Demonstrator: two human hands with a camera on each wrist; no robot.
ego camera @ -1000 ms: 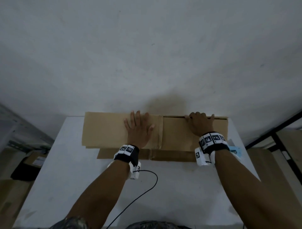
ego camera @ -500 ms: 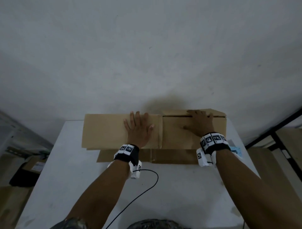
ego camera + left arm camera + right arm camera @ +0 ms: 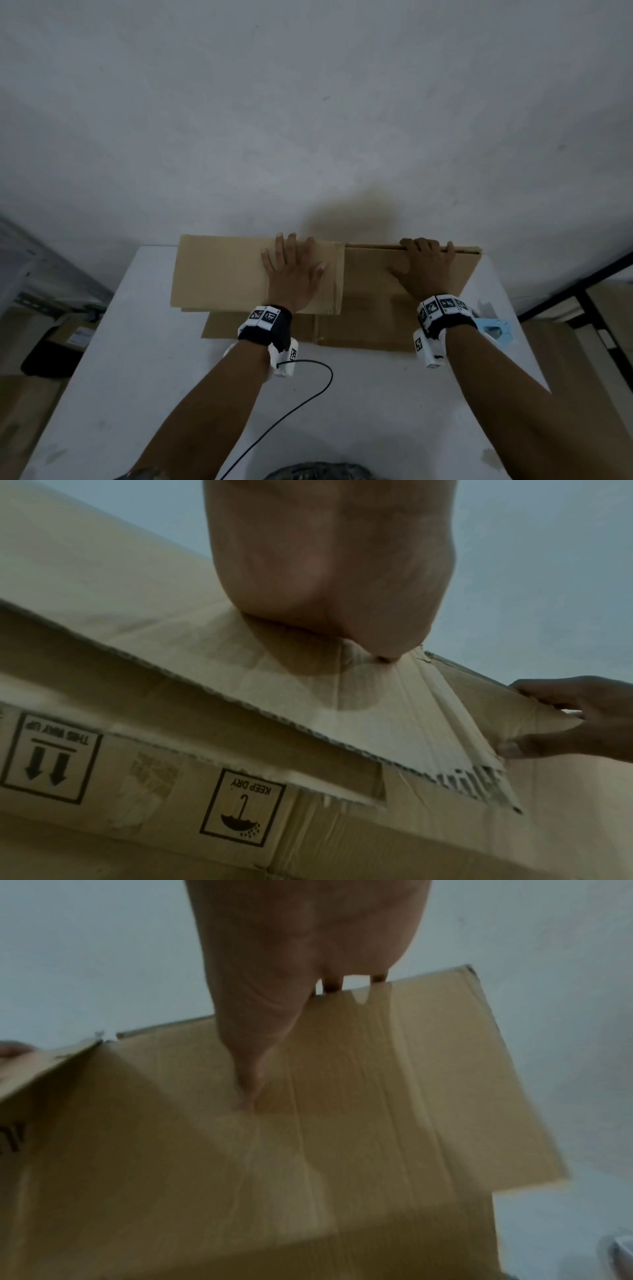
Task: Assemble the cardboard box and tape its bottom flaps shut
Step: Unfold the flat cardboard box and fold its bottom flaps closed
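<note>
Flattened cardboard box (image 3: 222, 270) lying at the far edge of the white tabletop (image 3: 359, 404), its long axis running left to right along that edge and reaching the far right corner. Left hand (image 3: 291, 274), fingers straight and spread, presses palm-down on the left flap. Right hand (image 3: 423, 270) curls its fingers over the far edge of the right flap, thumb on the upper face. Printed "KEEP DRY" and "THIS WAY UP" marks read inverted in the left wrist view.
</note>
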